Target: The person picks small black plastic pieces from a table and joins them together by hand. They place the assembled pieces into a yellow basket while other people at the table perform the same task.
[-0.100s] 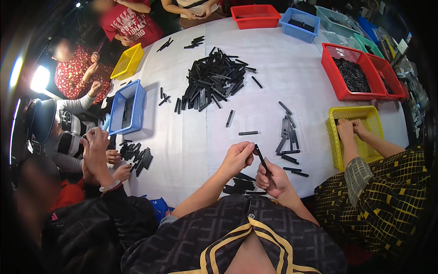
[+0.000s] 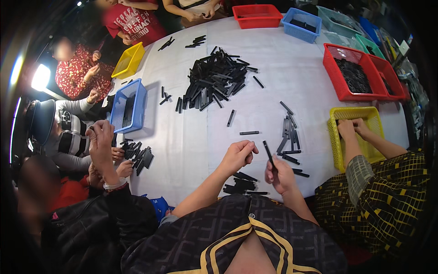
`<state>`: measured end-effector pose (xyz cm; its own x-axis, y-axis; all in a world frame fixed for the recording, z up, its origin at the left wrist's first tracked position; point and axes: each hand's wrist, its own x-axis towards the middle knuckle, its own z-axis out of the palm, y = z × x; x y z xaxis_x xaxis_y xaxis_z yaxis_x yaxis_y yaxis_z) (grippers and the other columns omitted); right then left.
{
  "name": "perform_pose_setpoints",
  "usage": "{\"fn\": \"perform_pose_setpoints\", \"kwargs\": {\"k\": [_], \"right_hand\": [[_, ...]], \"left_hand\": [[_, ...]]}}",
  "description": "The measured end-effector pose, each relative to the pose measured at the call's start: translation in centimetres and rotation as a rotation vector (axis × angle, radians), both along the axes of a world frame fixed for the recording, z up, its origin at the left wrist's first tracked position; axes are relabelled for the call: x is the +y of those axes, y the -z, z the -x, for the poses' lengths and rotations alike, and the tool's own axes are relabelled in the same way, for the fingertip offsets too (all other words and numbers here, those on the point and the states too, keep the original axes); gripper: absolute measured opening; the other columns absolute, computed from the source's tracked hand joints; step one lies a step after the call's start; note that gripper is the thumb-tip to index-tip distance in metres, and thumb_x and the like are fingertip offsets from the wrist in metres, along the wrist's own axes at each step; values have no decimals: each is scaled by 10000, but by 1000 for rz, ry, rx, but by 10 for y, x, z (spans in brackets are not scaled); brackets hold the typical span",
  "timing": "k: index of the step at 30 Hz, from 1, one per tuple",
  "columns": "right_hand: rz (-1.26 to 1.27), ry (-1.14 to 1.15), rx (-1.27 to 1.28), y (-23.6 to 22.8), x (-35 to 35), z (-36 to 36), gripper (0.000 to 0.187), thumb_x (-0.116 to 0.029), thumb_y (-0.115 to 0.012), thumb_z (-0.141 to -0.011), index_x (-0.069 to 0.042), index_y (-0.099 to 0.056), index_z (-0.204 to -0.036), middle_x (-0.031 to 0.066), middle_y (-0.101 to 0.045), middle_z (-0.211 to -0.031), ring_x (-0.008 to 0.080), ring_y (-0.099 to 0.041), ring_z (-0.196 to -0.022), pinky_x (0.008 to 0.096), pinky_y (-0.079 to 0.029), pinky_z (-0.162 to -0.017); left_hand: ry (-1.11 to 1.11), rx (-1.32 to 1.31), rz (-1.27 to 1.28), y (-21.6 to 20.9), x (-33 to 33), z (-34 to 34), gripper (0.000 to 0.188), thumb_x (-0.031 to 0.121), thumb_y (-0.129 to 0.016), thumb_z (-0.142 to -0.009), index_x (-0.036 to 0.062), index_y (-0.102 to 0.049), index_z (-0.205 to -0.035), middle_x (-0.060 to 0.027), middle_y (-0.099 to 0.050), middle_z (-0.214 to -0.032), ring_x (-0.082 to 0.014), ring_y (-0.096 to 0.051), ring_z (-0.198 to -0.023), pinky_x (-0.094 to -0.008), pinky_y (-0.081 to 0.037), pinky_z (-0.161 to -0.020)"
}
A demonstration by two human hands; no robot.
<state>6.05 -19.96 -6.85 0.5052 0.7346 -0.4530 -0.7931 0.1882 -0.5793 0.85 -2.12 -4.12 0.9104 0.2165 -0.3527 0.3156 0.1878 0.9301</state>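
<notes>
My right hand [image 2: 281, 176] is closed round the lower end of a slim black plastic strip [image 2: 268, 152], which stands tilted with its top end free. To its left, my left hand [image 2: 238, 158] is loosely curled, with its fingertips apart from the strip and nothing visible in them. Just below my hands lies a small stack of black strips [image 2: 241, 185] on the white-covered table [image 2: 182, 155]. Beyond my left hand a single strip [image 2: 249, 133] lies crosswise. Right of my right hand, a loose group of strips [image 2: 286, 130] is spread out.
A large heap of black strips [image 2: 212, 80] sits mid-table. At the right, a co-worker's hands [image 2: 353, 128] reach into a yellow basket [image 2: 336, 150]; a red basket [image 2: 340, 91] holds dark parts. Left are a blue basket [image 2: 142, 107], more strips [image 2: 143, 157] and other people's hands.
My left hand has let go of the strip's top end and now sits apart from it. My right hand has shifted slightly right with the strip, now held more upright.
</notes>
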Motion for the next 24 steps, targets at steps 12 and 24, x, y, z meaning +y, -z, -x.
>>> {"fn": "perform_pose_setpoints", "kwargs": {"k": [12, 24], "right_hand": [[1568, 397, -1141, 83, -95, -102, 411, -389, -469, -876, -23, -579, -725, 148, -588, -633, 313, -587, -655, 429, -431, -614], [483, 168, -586, 39, 4, -43, 302, -295, -552, -877, -23, -593, -1001, 11, -568, -683, 57, -456, -545, 208, -378, -511]], "left_hand": [[-227, 318, -1125, 102, 95, -54, 385, 330, -644, -763, 30, -522, -972, -151, -635, -817, -327, -615, -784, -411, -474, -661], [-13, 21, -1112, 66, 42, -70, 205, 219, -610, -788, 46, -531, -867, -132, -608, -677, -314, -604, -647, -401, -458, -573]]}}
